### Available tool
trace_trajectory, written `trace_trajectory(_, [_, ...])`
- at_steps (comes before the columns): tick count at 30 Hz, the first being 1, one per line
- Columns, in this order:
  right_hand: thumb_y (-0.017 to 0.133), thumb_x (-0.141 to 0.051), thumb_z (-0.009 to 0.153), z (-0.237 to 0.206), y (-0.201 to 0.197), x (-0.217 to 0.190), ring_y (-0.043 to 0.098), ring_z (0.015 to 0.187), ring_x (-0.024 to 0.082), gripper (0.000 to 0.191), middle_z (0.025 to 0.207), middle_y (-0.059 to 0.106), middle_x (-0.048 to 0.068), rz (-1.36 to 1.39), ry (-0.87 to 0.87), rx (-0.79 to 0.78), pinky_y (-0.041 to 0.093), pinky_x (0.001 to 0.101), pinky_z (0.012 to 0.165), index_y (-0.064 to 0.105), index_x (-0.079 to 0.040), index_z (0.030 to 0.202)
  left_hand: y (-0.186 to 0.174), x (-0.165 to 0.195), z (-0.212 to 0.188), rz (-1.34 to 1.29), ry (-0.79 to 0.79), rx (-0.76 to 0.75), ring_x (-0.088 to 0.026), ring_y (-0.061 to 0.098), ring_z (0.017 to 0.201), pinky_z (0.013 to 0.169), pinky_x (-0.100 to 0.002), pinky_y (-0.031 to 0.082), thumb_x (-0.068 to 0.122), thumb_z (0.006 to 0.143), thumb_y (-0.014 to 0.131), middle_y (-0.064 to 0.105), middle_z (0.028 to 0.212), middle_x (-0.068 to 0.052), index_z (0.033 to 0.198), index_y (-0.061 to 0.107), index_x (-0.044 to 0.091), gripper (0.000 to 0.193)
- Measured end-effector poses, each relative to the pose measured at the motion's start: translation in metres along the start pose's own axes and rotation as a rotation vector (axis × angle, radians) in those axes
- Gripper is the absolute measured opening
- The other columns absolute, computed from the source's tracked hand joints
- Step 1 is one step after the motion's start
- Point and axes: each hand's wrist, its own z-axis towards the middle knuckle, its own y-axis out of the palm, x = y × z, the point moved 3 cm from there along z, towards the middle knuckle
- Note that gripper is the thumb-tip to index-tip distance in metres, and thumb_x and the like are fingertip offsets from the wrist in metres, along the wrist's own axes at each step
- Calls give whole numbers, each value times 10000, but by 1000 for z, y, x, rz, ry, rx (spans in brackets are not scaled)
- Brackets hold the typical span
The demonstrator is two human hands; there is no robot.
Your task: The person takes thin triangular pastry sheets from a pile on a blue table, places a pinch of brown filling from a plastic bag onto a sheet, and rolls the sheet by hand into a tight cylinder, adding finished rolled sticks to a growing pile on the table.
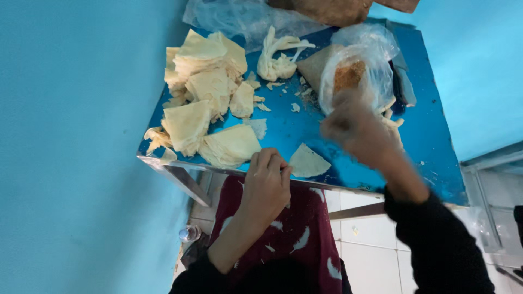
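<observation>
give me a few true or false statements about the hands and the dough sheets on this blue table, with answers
1. The left hand holds a folded pastry sheet at the near edge of the table. True.
2. The right hand rests flat on the floor. False: it is raised over the table, blurred, near the plastic bag.
3. The stacks of sheets lie on the table's left side. True.
4. The table top is red. False: it is blue.
5. The bag holds brown filling. True.

Glossy blue tabletop (pixel 338 130), matt pale dough wedges (pixel 188 125), crinkled clear plastic bag (pixel 376 60)
</observation>
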Motion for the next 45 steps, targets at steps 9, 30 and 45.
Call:
trace_trajectory(9, [654,34,801,-59,41,-51,712,951,371,465,1081,706,200,-303,-146,-165,585,430,758,515,0,1243,-2,-2,1,18,-15,-12,-358,592,986,830,-470,509,54,868,729,567,1073,-164,929,625,-17,140])
trace_trajectory(30, [541,165,861,-60,26,-51,714,1071,350,589,1179,640,230,-4,222,-108,604,438,785,318,28,1389,3,12,-8,-163,15,-43,-352,674,1024,830,-444,566,27,967,651,698,1112,-173,1301,599,-8,339])
trace_trajectory(45, [724,-65,856,-63,27,-55,722,1024,390,683,1155,762,128,8,176,-155,586,456,749,358,-66,1433,22,-20,10,129,467,-112,-304,614,947,840,-409,512,-22,873,657,639,973,-140,1086,646,-16,213])
